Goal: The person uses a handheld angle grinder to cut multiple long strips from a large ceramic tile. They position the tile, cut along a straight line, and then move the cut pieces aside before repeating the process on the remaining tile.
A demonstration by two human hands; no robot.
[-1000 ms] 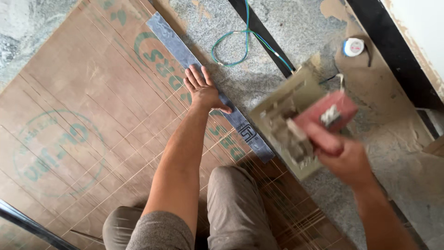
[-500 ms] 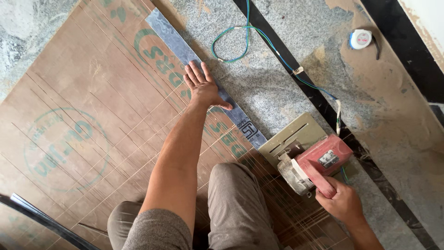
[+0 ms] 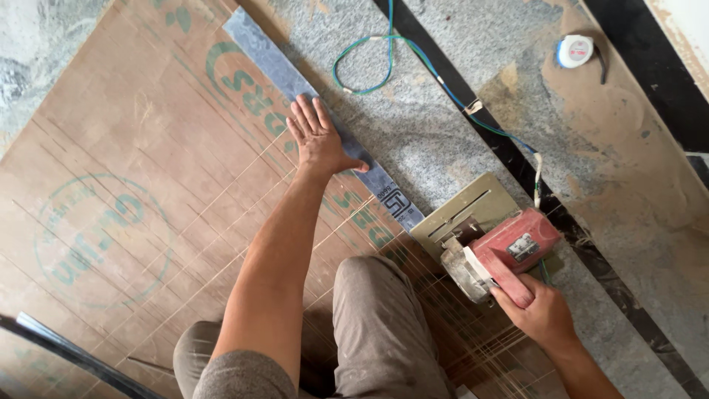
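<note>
Right hand (image 3: 545, 316) is wrapped tight around the handle of the red saw (image 3: 496, 255), fingers fully closed on it, and the saw now sits with its metal base plate (image 3: 464, 213) flat on the near end of the board (image 3: 140, 192), right at the lower tip of the grey straightedge (image 3: 332, 125). Left hand (image 3: 316, 137) is spread flat, palm down, pressing that straightedge onto the board, holding nothing, well up the strip from the saw. The straightedge runs diagonally along the board's right edge, granite floor (image 3: 436, 140) just beyond it. Ahead of the plate the strip lies bare up to the left hand; the blade itself is hidden under the guard, so whether it touches wood is hard to say. The green cord (image 3: 384, 63) loops on the floor beyond the strip, and a tape measure (image 3: 574, 50) lies well apart at top right. Against a second ago, the saw has come down from the air and moved in to the board's edge; the left hand has stayed put.
</note>
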